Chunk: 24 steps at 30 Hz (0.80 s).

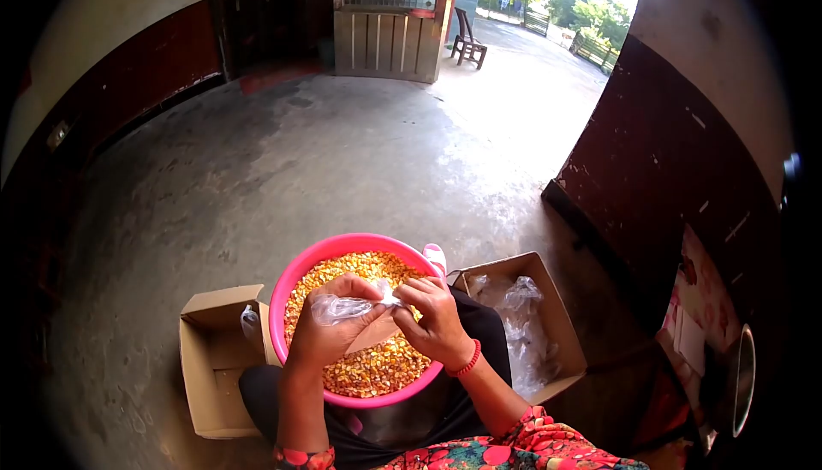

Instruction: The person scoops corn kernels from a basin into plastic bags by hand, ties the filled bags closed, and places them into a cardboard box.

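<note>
On the person's lap rests a pink basin (282, 299) filled with loose corn kernels (377, 371). Left to right: an open cardboard box (210, 367) with a scrap of plastic at its rim stands on the concrete floor (300, 162), touching the basin's left side; the left hand (330, 333) is closed around a small clear plastic bag (342, 307), bunching it; the right hand (437, 316) pinches the bag's mouth between thumb and fingertips, just above the kernels. A second cardboard box (535, 269) at right holds more clear bags (522, 316). Likely risks, as judgements: the thin film could slip or tear under the pinch — kernels would then scatter; the basin, balanced on the knees, could tip if a leg shifts. Both boxes crowd the basin closely, hemming in elbow room. A wooden chair (469, 42) stands well apart, near the gate (390, 20).
</note>
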Each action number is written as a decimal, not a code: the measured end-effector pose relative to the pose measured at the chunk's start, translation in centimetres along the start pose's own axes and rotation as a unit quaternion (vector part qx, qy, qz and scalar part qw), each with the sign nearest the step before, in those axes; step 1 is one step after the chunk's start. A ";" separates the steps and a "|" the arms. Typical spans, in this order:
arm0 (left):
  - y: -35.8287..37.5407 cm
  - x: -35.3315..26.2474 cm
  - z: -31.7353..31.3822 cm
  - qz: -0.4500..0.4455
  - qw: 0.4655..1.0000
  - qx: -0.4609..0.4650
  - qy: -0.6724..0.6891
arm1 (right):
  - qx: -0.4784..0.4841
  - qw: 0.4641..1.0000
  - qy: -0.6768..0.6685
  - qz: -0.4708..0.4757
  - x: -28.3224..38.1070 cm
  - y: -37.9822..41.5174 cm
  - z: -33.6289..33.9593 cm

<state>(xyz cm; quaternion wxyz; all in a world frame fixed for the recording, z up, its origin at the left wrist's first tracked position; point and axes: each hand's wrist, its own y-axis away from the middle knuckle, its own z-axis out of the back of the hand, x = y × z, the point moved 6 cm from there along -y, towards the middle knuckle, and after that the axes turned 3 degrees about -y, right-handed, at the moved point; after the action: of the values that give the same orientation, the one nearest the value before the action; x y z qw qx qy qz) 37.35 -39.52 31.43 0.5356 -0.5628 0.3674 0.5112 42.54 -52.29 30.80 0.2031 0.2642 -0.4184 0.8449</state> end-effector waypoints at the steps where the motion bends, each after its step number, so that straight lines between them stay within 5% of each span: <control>1: 0.0 0.4 -0.1 0.019 0.998 -0.002 0.059 | 0.000 1.000 0.015 0.006 0.1 0.0 0.0; 4: 0.3 0.1 -0.8 0.044 0.984 0.080 0.154 | -0.013 1.000 0.002 0.020 0.5 -0.2 0.4; 8: 0.4 -0.7 -1.1 0.019 0.984 0.162 0.076 | -0.030 0.996 -0.082 0.004 0.1 0.1 0.5; 9: 0.6 -0.2 -0.9 0.041 0.984 0.161 0.065 | 0.000 0.974 -0.216 -0.071 -1.1 0.5 -0.1; 10: 0.5 0.1 -0.7 0.041 0.984 0.161 0.065 | -0.007 0.887 -0.436 -0.152 -1.8 1.1 -0.9; 12: 0.0 -0.1 0.7 -0.073 0.973 0.095 0.198 | 0.006 0.804 -0.555 -0.212 -2.4 1.3 -1.2; 16: 0.2 0.1 0.7 -0.067 0.949 0.131 0.280 | 0.046 0.827 -0.517 -0.218 -1.1 1.0 -0.9; 18: 0.1 -0.4 0.1 -0.076 0.957 0.150 0.235 | 0.005 0.881 -0.426 -0.206 -1.7 0.8 -0.8; 22: 0.1 -1.1 -0.1 -0.001 0.997 0.058 0.053 | -0.013 0.942 -0.309 -0.131 -1.0 0.1 -0.4; 24: -0.1 -0.1 0.4 -0.007 0.996 -0.002 0.086 | -0.030 0.944 -0.305 -0.121 -0.7 -0.1 -0.4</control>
<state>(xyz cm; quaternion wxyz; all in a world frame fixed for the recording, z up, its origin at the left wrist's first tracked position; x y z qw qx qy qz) 37.39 -39.13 31.60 0.5041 -0.6084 0.4074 0.4580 43.02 -52.01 30.27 0.1748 0.5517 -0.4503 0.6799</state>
